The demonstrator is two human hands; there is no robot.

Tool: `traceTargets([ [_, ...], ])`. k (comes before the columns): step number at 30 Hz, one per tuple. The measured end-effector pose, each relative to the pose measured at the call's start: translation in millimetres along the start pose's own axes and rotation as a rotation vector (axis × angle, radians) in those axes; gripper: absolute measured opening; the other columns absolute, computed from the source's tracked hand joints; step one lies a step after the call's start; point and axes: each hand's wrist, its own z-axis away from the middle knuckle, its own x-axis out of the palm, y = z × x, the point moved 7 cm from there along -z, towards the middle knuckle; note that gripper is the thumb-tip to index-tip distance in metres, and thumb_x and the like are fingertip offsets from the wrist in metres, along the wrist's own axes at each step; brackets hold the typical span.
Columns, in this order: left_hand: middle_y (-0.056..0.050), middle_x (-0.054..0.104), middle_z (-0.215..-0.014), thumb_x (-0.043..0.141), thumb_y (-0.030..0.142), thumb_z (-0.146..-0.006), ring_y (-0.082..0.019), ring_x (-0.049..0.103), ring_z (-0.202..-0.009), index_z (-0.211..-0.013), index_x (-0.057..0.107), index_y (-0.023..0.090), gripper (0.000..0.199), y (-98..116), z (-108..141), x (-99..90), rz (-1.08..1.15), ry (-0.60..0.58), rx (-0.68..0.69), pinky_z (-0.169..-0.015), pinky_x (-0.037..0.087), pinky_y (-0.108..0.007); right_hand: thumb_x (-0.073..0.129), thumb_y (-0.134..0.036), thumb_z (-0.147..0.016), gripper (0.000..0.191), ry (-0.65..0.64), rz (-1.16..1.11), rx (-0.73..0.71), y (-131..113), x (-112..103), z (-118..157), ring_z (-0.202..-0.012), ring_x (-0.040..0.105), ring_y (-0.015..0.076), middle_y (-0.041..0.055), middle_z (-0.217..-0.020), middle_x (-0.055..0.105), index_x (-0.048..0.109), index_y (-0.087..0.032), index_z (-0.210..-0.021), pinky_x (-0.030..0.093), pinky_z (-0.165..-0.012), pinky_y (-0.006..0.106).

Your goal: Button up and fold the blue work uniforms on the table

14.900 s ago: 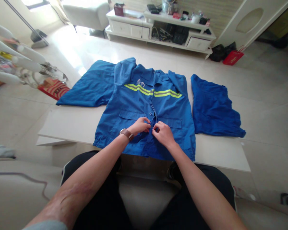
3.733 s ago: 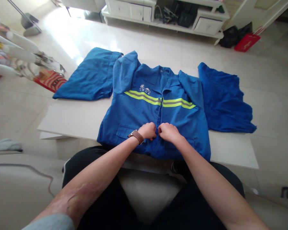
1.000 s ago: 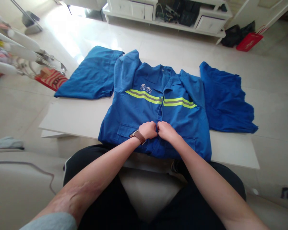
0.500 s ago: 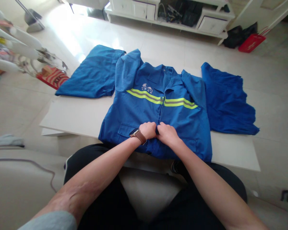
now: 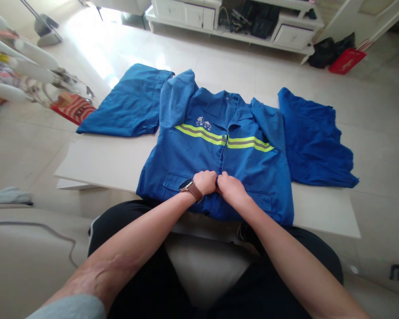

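A blue work jacket (image 5: pixel 193 153) with a yellow-and-grey reflective stripe lies front up on a white table (image 5: pixel 103 164), its collar away from me. My left hand (image 5: pixel 205 181), a watch (image 5: pixel 186 185) on its wrist, is closed on the left edge of the jacket's front opening, below the stripe. Right beside it my right hand (image 5: pixel 232 188) pinches the opposite edge. Both sets of fingertips meet at the placket, and they hide whatever button is there. One button (image 5: pixel 224 137) shows higher up, at the stripe.
Folded blue cloth (image 5: pixel 126 102) lies left of the jacket, and a crumpled darker blue cloth (image 5: pixel 315 137) lies on the right, overhanging the table. Beyond stand a white cabinet (image 5: pixel 292 36) and a red bag (image 5: pixel 347 60). A rack with a red striped bag (image 5: pixel 73 107) is at left.
Both hands stay at the same spot on the jacket's front edges. The right hand's fingers have shifted very slightly; the jacket lies as before.
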Motion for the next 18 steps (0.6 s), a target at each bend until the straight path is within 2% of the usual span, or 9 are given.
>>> traceTargets([
  [6,-0.015,0.078,-0.105,0.073,0.035,-0.083,-0.032,0.074,-0.108,-0.105,0.072,0.019,0.027,1,-1,4.4,0.012,-0.068,0.022,-0.091,0.059,-0.038,0.043,-0.015,-0.102,0.032,0.022,-0.074,-0.046,14,-2,-1,-0.106,0.071,0.0268,0.0197,-0.113,0.072,0.074,-0.011,-0.110,0.051,-0.091,0.031],
  [10,-0.011,0.079,-0.087,0.073,0.030,-0.083,-0.027,0.077,-0.095,-0.095,0.073,0.019,0.016,3,7,10.8,0.051,-0.153,0.032,-0.086,0.059,-0.034,0.047,-0.016,-0.100,0.030,-0.015,-0.119,-0.114,13,0,2,-0.104,0.071,0.0253,0.0185,-0.110,0.076,0.077,-0.012,-0.102,0.049,-0.090,0.029],
  [13,-0.007,0.078,-0.076,0.072,0.027,-0.083,-0.022,0.078,-0.083,-0.082,0.071,0.019,0.009,6,18,21.1,0.097,-0.283,0.048,-0.080,0.059,-0.029,0.053,-0.015,-0.095,0.026,-0.103,-0.170,-0.203,12,4,8,-0.094,0.072,0.0217,0.0135,-0.102,0.079,0.079,-0.015,-0.095,0.048,-0.081,0.026],
  [16,-0.005,0.078,-0.071,0.071,0.027,-0.084,-0.019,0.077,-0.075,-0.069,0.067,0.019,0.017,11,29,33.6,0.147,-0.424,0.078,-0.074,0.059,-0.026,0.058,-0.019,-0.091,0.022,-0.216,-0.255,-0.274,15,8,12,-0.083,0.070,0.0180,0.0070,-0.089,0.079,0.079,-0.019,-0.086,0.044,-0.073,0.024],
  [18,-0.004,0.077,-0.069,0.072,0.026,-0.083,-0.019,0.077,-0.073,-0.063,0.064,0.020,0.022,13,32,38.6,0.153,-0.449,0.098,-0.074,0.059,-0.026,0.057,-0.025,-0.094,0.023,-0.138,-0.280,-0.195,26,4,8,-0.085,0.069,0.0178,0.0061,-0.091,0.078,0.079,-0.020,-0.087,0.044,-0.072,0.024],
])
